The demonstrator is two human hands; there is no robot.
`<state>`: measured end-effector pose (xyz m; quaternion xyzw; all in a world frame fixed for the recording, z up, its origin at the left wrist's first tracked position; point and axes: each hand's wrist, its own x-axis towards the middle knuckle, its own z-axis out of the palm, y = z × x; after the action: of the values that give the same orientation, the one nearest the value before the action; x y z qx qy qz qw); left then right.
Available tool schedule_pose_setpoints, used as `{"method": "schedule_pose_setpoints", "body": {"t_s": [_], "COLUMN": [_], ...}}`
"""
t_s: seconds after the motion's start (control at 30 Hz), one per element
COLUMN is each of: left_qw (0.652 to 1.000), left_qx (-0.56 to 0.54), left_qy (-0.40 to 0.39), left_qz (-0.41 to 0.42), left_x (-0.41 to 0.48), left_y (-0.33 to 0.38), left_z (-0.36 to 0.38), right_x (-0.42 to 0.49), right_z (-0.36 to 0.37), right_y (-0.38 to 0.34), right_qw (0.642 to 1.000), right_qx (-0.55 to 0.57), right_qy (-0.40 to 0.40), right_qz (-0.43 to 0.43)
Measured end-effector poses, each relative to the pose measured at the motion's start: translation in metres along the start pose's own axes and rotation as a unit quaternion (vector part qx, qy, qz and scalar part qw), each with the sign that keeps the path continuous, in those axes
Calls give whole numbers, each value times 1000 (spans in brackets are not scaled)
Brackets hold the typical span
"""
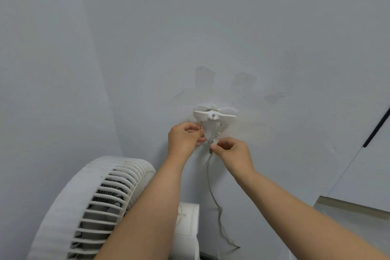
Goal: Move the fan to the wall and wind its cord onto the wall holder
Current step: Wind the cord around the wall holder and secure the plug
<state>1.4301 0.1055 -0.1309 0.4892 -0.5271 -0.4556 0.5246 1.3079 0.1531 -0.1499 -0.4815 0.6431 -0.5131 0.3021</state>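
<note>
both hands pinch cord at wall holder; fan below

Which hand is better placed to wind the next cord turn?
Probably right: the right hand pinches the cord where its slack hangs; the left hand steadies a strand at the wall holder.

A pale grey wall carries a white wall holder.

The holder is fixed flat to the wall just above the grip, where the left hand and right hand pinch the cord. The cord loops round the holder's narrow lower part, then hangs from the grip straight down along the wall. Above the holder are dull patches of marked paint. Left of the grip the wall meets a second wall at a corner.
</note>
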Motion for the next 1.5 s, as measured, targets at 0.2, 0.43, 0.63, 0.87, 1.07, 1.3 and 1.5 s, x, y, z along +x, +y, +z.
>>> {"method": "schedule_pose_setpoints", "body": {"t_s": [0.2,0.43,0.63,0.87,1.07,1.3,1.5], "left_qw": [998,996,994,993,992,993,995], "left_qx": [36,20,-21,10,19,16,5], "left_qy": [32,47,57,57,53,44,44], "left_qz": [26,68,88,101,113,109,93], "left_x": [3,4,3,3,2,2,2], "left_y": [-4,-2,0,-2,0,0,0], "left_z": [-5,-5,-8,-12,-11,-15,-13], "right_x": [-2,0,-11,-27,-36,-29,-26], "right_z": [-7,-17,-13,-15,-20,-28,-21], "right_y": [-3,2,2,20,13,-8,-10], "right_qw": [1000,983,869,779,826,857,793], "right_qx": [3,-167,-465,-519,-387,-345,-403], "right_qy": [-25,19,-7,101,27,-199,-65], "right_qz": [-1,-67,-170,-337,-408,-326,-451]}}
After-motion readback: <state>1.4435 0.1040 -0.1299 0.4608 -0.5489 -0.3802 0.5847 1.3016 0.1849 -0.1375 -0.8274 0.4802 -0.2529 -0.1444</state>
